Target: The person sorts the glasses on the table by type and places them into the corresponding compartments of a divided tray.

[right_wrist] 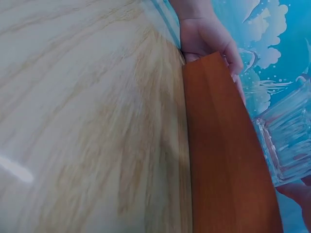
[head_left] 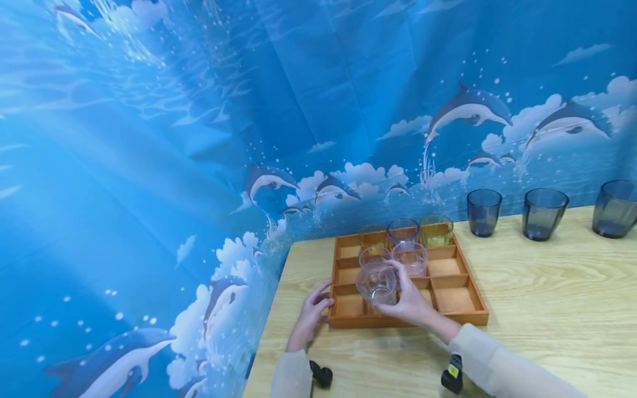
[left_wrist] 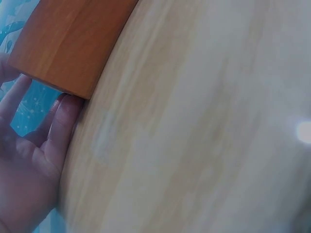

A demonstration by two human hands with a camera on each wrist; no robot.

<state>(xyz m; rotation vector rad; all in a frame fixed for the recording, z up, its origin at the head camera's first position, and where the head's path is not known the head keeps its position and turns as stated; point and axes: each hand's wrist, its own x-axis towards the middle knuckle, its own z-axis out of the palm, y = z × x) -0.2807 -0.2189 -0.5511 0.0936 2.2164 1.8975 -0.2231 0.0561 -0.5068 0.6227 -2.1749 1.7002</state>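
Watching from across the room, I take in the left hand (head_left: 314, 310) first, its fingers a little apart, laid against the left side of the wooden tray (head_left: 398, 322) near the front corner; just to the right, an amber glass (head_left: 372, 239) sits in the tray's back row, and nearer the person a clear cup (head_left: 376, 283) hangs over the front part, clamped between the thumb and fingers of the right hand (head_left: 410, 304), the thumb low and the fingers up along the far side (whether its base touches a divider, I cannot tell from here). I'd guess that cup is light, stiff and rather slick, and brittle if it is glass, so a hold round the smooth side wall, well below the rim, with only a modest squeeze, seems wisest, and knocking it on the wooden partitions is the thing to avoid. Further right stand a blue-violet glass (head_left: 403, 232) in the back row, a pale lilac glass (head_left: 413, 262) in front of it and a green glass (head_left: 438, 237), then, on the table (head_left: 547, 287) beyond the tray, three dark blue-grey tumblers (head_left: 544, 214), well apart
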